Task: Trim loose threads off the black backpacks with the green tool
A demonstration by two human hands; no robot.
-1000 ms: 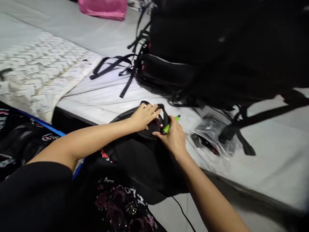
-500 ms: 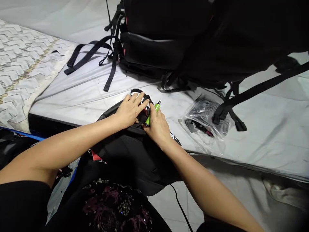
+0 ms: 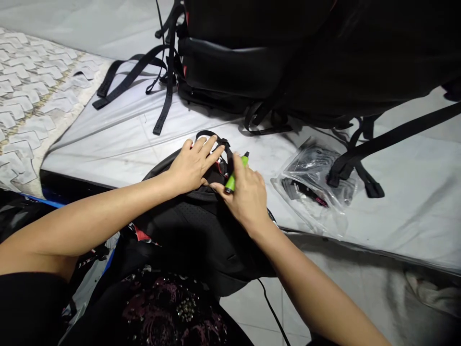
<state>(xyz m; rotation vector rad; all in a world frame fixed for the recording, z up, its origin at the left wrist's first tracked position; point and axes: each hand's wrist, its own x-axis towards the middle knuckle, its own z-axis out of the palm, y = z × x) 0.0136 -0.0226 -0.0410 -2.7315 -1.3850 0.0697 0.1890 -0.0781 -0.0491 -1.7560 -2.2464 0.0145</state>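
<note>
Across my lap lies a black bag, its upper part resting on the white-covered table. My left hand grips the bag's top edge, fingers stretched over the fabric near a black loop strap and the thumb at the rim. In my right hand is a bright green pen-shaped tool with dark ends; its exact kind is unclear. That tool slants up to the right against the fingers, while the right thumb reaches to the bag's rim close to the left thumb. The bag's inside is mostly hidden by my hands.
A large pile of black backpacks with hanging straps stands behind my hands. To the right lies a clear plastic bag with dark items inside. Rows of cut grey-white pieces cover the left side. A cable hangs below.
My right hand has shifted slightly right and down with the green tool, and its thumb now stretches toward the left thumb. The left hand stays nearly in place on the bag.
</note>
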